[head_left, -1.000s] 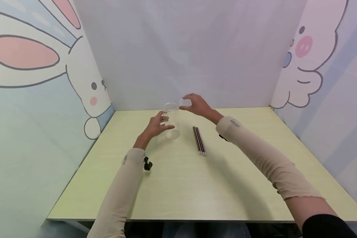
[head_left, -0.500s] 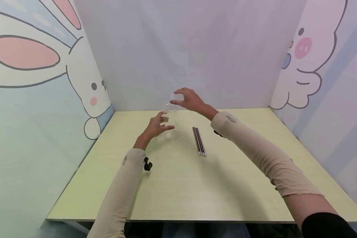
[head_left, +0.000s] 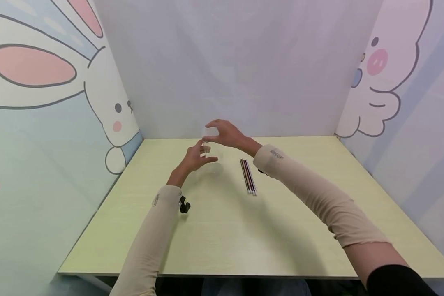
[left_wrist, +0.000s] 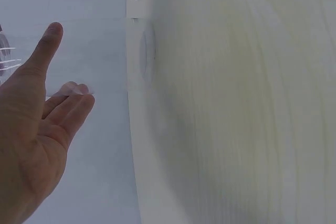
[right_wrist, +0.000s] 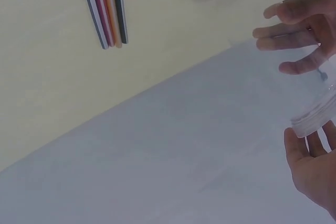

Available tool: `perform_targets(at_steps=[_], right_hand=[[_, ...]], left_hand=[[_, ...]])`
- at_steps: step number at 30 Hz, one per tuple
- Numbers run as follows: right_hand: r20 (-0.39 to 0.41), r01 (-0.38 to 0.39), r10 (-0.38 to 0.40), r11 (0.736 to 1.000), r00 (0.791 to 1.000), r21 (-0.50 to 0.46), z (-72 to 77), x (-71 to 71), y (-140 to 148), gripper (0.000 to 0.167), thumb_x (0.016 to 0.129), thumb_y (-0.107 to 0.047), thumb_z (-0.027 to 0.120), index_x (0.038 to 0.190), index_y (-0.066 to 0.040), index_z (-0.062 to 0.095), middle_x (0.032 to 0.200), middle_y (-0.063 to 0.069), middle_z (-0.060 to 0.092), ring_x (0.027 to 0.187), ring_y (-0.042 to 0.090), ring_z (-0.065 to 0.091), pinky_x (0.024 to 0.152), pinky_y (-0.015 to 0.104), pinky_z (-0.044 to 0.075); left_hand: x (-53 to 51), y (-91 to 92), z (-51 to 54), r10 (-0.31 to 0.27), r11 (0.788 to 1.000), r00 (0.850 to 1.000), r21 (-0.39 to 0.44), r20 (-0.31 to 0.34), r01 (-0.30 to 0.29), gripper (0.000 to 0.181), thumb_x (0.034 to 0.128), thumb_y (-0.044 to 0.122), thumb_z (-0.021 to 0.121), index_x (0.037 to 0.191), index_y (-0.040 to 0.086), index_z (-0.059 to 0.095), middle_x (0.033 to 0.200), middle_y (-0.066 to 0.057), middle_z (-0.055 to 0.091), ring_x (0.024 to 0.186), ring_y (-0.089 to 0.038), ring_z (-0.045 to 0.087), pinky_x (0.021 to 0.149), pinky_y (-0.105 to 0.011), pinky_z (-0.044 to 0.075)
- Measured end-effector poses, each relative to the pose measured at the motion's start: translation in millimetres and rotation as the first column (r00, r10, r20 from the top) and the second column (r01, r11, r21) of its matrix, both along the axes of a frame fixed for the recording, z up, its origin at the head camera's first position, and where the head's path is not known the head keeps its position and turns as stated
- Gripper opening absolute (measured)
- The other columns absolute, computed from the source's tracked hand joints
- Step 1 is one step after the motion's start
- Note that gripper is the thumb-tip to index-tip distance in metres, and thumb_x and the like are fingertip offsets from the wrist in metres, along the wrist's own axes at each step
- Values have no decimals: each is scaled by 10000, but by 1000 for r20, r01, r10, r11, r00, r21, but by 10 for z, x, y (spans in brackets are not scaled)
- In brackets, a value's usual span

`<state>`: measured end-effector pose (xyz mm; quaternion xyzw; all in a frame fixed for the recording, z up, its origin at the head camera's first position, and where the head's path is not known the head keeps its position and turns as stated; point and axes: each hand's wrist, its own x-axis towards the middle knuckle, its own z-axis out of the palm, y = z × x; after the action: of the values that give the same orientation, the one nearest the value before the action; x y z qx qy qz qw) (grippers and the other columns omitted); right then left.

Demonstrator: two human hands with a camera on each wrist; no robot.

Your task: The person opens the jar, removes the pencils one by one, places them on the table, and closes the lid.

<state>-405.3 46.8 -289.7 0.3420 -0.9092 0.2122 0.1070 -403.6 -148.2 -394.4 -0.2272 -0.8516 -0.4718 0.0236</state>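
Observation:
A tall clear jar (left_wrist: 100,56) stands upright on the table, hard to make out against the pale background. My left hand (head_left: 193,158) holds its side, with the thumb and fingers around opposite sides of the wall. My right hand (head_left: 227,135) grips a clear round lid (right_wrist: 313,116) by its edge, between thumb and fingers. In the head view the lid is at the jar's mouth, just above my left fingertips. Whether it touches the rim is hidden by the fingers and the transparency.
Several striped pencils (head_left: 248,177) lie side by side on the pale wooden table (head_left: 222,234), right of the jar. A grey wall (head_left: 237,65) rises behind the table's far edge. Side panels with cartoon animals flank it.
My right hand has carried the lid leftward, first up and then down, from beside the jar to its mouth. My left hand has stayed at the jar. The pencils have not moved.

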Motion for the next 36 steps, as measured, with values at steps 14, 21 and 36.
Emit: perform_targets(at_steps=[14,21,36], right_hand=[[-9,-34,33,999,999,-22,-93,-53,35,561,985,-395,735,1448,-107,606,1508,75,555,1408,234,504,1171,430,447],[-8,0,-1,1000,1000,-19,-76,-24,14,565,987,-407,729,1447,-104,605,1507,89,548,1404,251,503,1173,445,443],[45,201,-200,979,979,-17,-57,49,-18,767,948,-630,664,1477,-82,572,1378,156,510,1202,286,530,983,449,541]], left_hand=[[20,-3,8,19,1000,1000,-19,-4,-19,886,883,365,852,1564,93,354,1443,-190,596,1405,-332,525,1107,-432,523],[31,2,29,1,1000,1000,-10,-2,-1,880,884,368,850,1561,97,357,1450,-218,583,1410,-338,518,1115,-437,516],[29,-2,34,11,999,1000,-53,4,-10,921,887,395,841,1593,117,319,1459,-182,587,1403,-312,532,1115,-451,515]])
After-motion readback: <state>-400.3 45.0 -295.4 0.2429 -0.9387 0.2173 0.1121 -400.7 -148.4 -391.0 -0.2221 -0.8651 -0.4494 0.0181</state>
